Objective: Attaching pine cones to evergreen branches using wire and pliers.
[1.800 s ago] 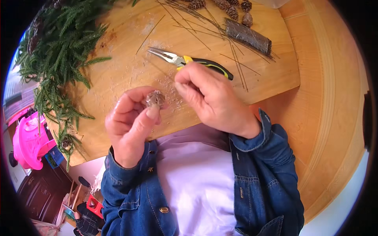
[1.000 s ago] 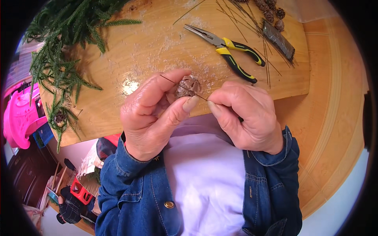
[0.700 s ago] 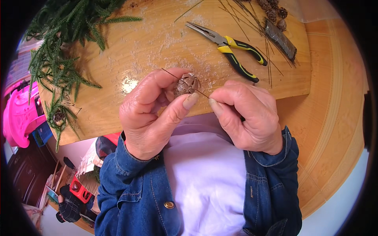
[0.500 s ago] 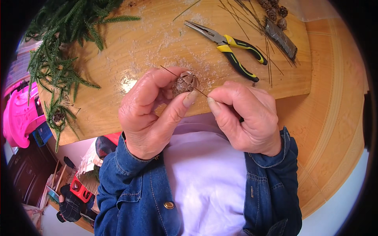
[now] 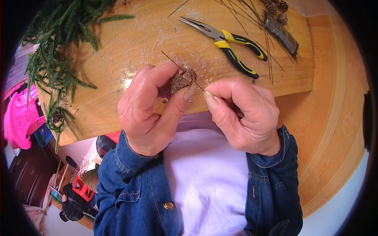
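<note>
While the left hand (image 5: 147,112) has a small brown pine cone (image 5: 182,80) clamped between thumb and forefinger, the right hand (image 5: 248,114) is pinching one end of a thin dark wire (image 5: 171,60), thumb and forefinger together on it. The cone's held up in front of the person's chest, near the front edge of the wooden table (image 5: 106,114). The wire slants across the cone, its far end poking out past the left forefinger; can't really tell if it's wrapped around or just lying against the scales. Just beyond the right hand there's a pair of long-nosed pliers (image 5: 217,35) lying on the table, black and yellow handles spread. Over to the right you've got more loose wires (image 5: 270,59), a dark wrapped packet (image 5: 280,34) on top of some of them, and a few spare cones (image 5: 271,8) near the far edge. A big green garland (image 5: 69,31) runs down the table's left side, and whitish bits (image 5: 165,37) are scattered across the middle.
</note>
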{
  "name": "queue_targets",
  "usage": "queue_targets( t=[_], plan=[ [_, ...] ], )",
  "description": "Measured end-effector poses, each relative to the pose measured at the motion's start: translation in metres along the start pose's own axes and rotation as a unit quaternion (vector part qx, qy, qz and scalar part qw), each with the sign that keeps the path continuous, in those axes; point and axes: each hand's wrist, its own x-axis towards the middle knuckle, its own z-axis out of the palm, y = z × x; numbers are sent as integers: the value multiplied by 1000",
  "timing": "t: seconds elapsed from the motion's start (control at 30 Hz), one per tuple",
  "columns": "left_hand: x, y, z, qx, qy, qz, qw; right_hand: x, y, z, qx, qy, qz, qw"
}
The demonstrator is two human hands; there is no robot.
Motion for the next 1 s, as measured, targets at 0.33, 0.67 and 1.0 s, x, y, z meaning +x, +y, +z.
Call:
queue_targets(
  t=[0.33, 0.67, 1.0],
  plan=[
    [-1, 4, 2, -80, -20, -91, 992, -1, 11, 3, -35, 20, -45, 998],
    [3, 5, 3, -250, -81, -167, 950, -3, 16, -3, -42, 14, -84, 995],
    [14, 12, 9, -277, -108, -176, 939, -4, 19, -5, -91, 16, -122, 988]
  ],
)
